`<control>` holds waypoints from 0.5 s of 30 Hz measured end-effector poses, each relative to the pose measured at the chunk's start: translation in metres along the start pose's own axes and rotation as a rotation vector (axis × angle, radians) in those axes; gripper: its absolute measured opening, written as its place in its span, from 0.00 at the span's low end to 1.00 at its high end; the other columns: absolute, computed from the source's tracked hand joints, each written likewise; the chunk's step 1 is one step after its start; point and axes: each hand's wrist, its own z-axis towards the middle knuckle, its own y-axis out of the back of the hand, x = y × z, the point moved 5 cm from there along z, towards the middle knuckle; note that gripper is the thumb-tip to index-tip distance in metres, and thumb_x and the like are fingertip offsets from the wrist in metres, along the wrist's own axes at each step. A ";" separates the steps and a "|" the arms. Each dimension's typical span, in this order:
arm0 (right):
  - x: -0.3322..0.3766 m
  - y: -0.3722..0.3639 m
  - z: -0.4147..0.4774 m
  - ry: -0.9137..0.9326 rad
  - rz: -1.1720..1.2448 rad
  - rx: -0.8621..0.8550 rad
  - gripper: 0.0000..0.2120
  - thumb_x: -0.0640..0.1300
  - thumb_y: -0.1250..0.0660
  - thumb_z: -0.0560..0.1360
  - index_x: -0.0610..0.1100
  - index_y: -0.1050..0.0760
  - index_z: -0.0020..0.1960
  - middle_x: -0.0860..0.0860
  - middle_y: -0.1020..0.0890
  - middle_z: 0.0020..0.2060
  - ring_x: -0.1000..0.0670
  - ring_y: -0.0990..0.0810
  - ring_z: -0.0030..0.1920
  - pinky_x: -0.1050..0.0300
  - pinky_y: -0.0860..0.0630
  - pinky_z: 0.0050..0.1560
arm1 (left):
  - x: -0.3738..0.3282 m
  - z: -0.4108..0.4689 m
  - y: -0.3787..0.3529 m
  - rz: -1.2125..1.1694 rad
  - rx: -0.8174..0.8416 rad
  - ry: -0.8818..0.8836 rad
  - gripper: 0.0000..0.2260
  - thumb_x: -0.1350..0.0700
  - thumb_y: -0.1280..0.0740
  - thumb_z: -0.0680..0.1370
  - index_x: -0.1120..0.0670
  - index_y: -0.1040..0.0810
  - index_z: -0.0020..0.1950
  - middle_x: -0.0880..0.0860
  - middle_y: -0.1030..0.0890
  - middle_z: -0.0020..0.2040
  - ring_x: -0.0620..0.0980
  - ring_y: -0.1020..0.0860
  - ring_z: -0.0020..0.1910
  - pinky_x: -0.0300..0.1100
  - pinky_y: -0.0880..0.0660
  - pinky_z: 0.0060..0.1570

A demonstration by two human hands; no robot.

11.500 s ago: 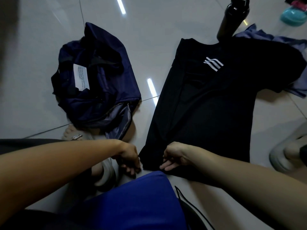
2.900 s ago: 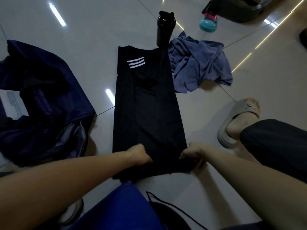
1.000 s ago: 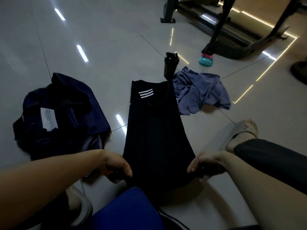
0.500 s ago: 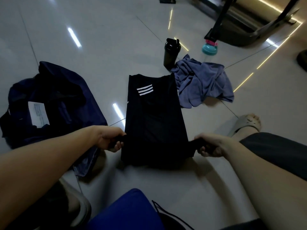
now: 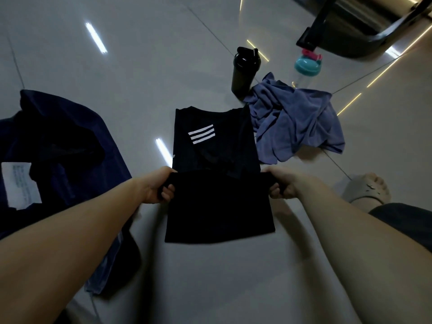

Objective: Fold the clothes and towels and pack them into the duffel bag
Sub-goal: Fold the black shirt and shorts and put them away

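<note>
A black T-shirt with three white stripes lies on the tiled floor, folded into a narrow strip. Its bottom part is doubled up toward the collar. My left hand grips the left corner of that raised hem and my right hand grips the right corner. The hem edge sits about halfway up the shirt, below the stripes. The navy duffel bag lies open at the left with a white label showing. A crumpled blue-grey towel lies beyond the shirt to the right.
A black shaker bottle stands behind the shirt's collar, and a clear bottle with a teal lid stands further right. The dark base of gym equipment fills the top right. A foot in a grey slide sandal rests at the right.
Both hands have lifted the shirt's bottom hem and carried it away from me, folding the lower part up over the middle. The shirt now looks about half as long.
</note>
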 end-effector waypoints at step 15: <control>0.004 0.022 0.046 0.344 -0.192 -0.364 0.22 0.36 0.27 0.75 0.45 0.35 0.29 0.50 0.33 0.22 0.54 0.36 0.18 0.64 0.42 0.22 | -0.025 0.031 0.033 0.445 -0.363 -0.369 0.09 0.58 0.20 0.70 0.58 0.14 0.47 0.52 0.13 0.40 0.50 0.14 0.40 0.45 0.18 0.50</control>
